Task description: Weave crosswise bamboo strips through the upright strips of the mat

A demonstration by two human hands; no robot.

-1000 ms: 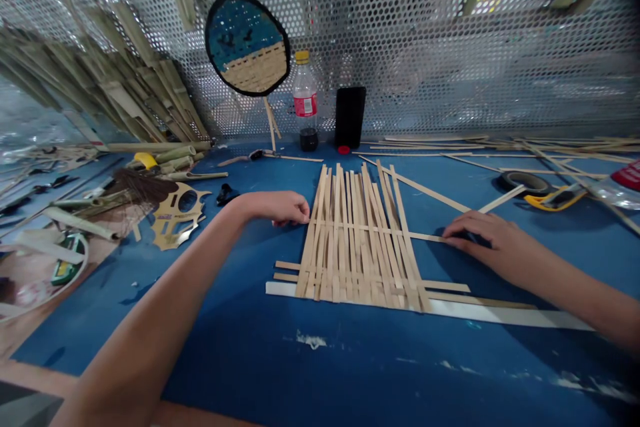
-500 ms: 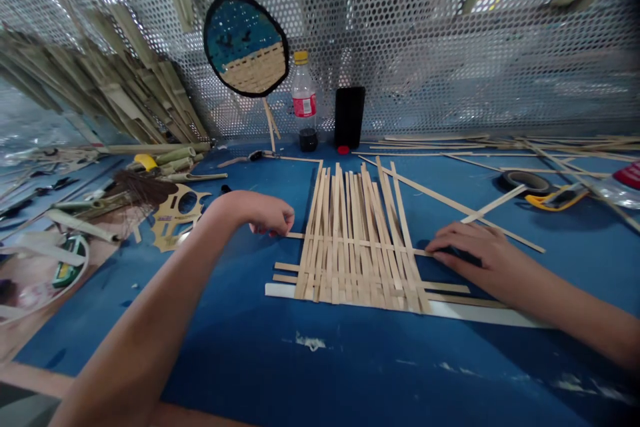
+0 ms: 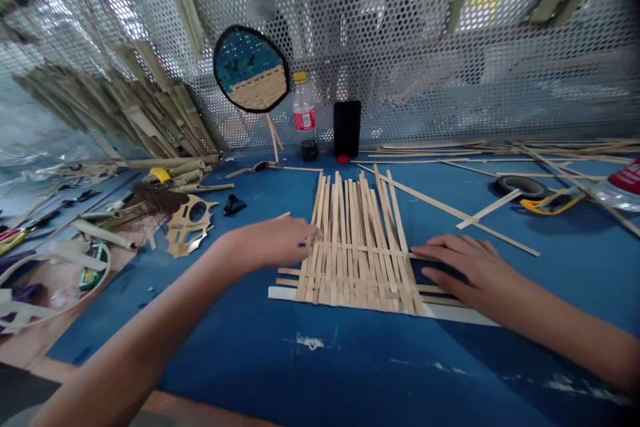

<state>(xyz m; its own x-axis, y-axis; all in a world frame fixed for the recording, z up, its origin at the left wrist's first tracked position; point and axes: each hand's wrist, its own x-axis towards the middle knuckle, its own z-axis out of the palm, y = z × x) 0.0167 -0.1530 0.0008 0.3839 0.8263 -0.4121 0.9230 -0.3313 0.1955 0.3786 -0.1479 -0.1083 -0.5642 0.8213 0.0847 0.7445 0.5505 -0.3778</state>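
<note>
A mat of woven bamboo strips (image 3: 357, 240) lies on the blue table (image 3: 350, 360), its lower ends resting on a long white strip (image 3: 285, 293). My left hand (image 3: 273, 240) is at the mat's left edge, fingers closed in a pinch on the end of a thin horizontal strip (image 3: 370, 250) threaded through the uprights. My right hand (image 3: 463, 267) lies flat at the mat's right edge, fingers stretched out and pressing on the horizontal strips there.
A painted woven fan (image 3: 251, 70), a plastic bottle (image 3: 303, 113) and a black phone (image 3: 347, 128) stand by the perforated metal wall. Loose bamboo strips (image 3: 450, 210), a tape roll (image 3: 519, 185) and a yellow tool (image 3: 555, 200) lie right. Bamboo pieces and a wooden cutout (image 3: 190, 223) clutter the left.
The horizontal strip has slid down the uprights toward the lower rows. Both hands moved nearer with it, the right hand flattening at the mat's right edge. The camera tilted slightly.
</note>
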